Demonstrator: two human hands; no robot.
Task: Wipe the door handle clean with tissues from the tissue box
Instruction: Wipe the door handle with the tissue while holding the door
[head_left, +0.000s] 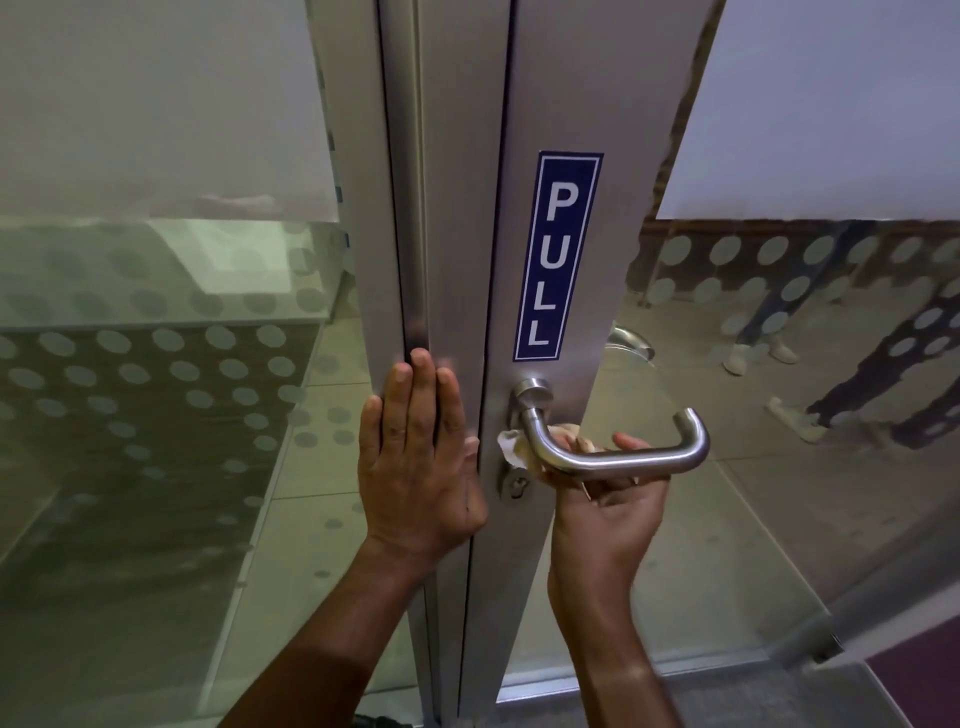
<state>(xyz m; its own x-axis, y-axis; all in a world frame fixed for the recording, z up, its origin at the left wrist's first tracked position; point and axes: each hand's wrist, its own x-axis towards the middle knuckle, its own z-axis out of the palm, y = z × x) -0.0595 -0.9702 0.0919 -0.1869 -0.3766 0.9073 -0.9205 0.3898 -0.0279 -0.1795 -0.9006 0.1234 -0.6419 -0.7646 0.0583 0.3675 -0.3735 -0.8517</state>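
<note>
Wiping the lever from beneath

Cupping under the door handle (613, 457), the right hand (608, 506) lies palm up with fingers curled around a crumpled tissue (514, 449), pressing it near the handle's neck. Lever's long axis runs sideways, away from the frame; free end lies to the right of the hand. Left hand (418, 457) flat, fingers straight, bracing the door frame (452, 234). Tissue box not visible.

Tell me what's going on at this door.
A person is cleaning the metal door handle. The right hand holds a crumpled tissue up against the handle's underside near its base. The left hand lies flat on the door frame, fingers straight. No tissue box is in view.
</note>
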